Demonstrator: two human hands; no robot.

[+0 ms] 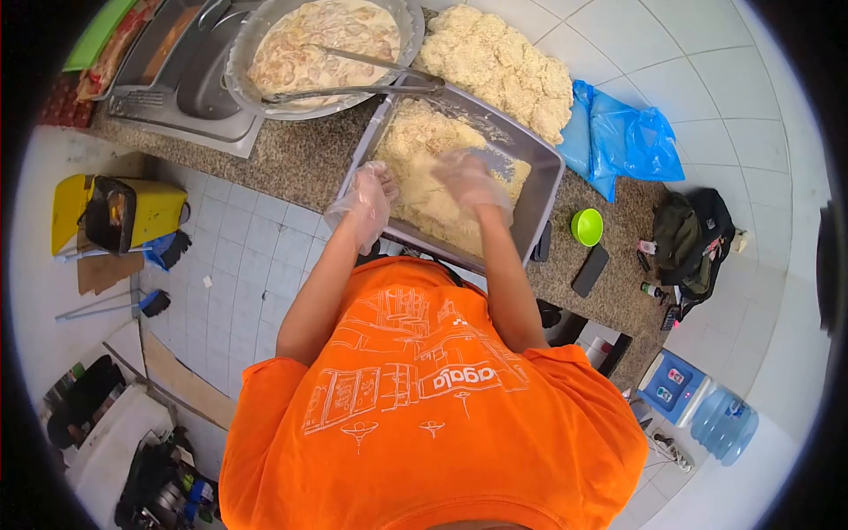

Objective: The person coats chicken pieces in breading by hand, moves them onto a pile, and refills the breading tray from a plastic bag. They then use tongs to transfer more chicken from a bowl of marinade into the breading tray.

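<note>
A grey rectangular tub (549,181) of pale breadcrumbs (424,190) stands in front of me on the speckled counter. My left hand (375,190), in a clear plastic glove, is at the tub's left side with its fingers curled in; whatever they hold, if anything, is hidden. Gloved as well, my right hand (474,181) is over the crumbs in the middle of the tub, and motion smears its fingers. Metal tongs (353,90) lie across a large bowl (237,75) of wet, battered pieces (327,49), their joined end over the tub's far left corner.
Crumb-coated pieces (499,66) are heaped behind the tub, beside blue plastic bags (623,137). A green cup (586,227), a dark phone (590,270) and a backpack (693,243) are on the right. A sink (210,88) lies left of the bowl; a yellow bin (155,212) stands below.
</note>
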